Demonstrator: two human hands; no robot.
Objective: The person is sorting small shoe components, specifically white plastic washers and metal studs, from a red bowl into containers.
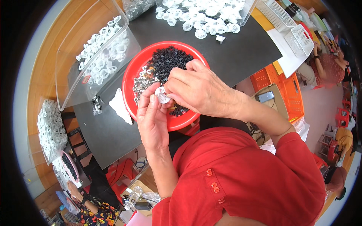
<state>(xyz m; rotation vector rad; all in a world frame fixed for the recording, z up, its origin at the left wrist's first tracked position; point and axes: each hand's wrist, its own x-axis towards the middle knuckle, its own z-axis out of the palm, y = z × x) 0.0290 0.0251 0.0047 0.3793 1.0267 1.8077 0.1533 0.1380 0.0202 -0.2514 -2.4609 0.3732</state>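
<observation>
My left hand (151, 107) holds a round white plastic part (162, 95) between thumb and fingers, its flat face turned up. Fingertips of my right hand (200, 88) are closed together at the part's right edge; whatever they pinch is hidden. Both hands are over a red round basin (129, 75). Inside it lie a heap of small black pieces (169, 62) and, to the left, a smaller heap of shiny metal pieces (142, 83).
A clear bin (60, 71) of white parts stands at left. White parts (211, 26) spill across the black table (241, 52) at the back. White baskets (299, 39) and an orange crate (296, 101) are at right. Other people sit at lower left and far right.
</observation>
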